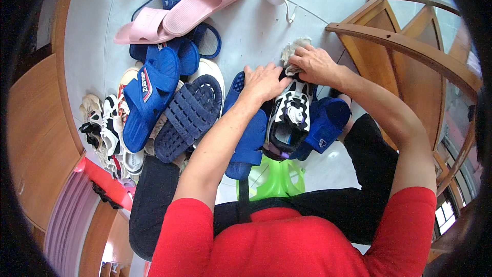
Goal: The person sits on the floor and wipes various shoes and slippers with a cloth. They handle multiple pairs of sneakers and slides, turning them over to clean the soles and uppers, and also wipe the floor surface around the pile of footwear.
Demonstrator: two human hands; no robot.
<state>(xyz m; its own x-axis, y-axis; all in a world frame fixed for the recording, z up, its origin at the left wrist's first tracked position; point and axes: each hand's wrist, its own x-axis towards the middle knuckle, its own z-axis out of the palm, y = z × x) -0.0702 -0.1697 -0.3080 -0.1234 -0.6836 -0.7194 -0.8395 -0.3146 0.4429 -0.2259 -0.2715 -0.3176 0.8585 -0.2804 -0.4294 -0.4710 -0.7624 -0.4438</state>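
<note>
Sneaker (289, 115) gripped by left hand (265, 82); right hand (313, 64) pinches grey cloth (293, 51) against toe.

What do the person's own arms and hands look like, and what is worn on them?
Both arms are bare from the short red sleeves of a red shirt down to the fingers. The left hand and the right hand wear no gloves. No watch, ring or bracelet can be seen on either wrist or hand.
</note>
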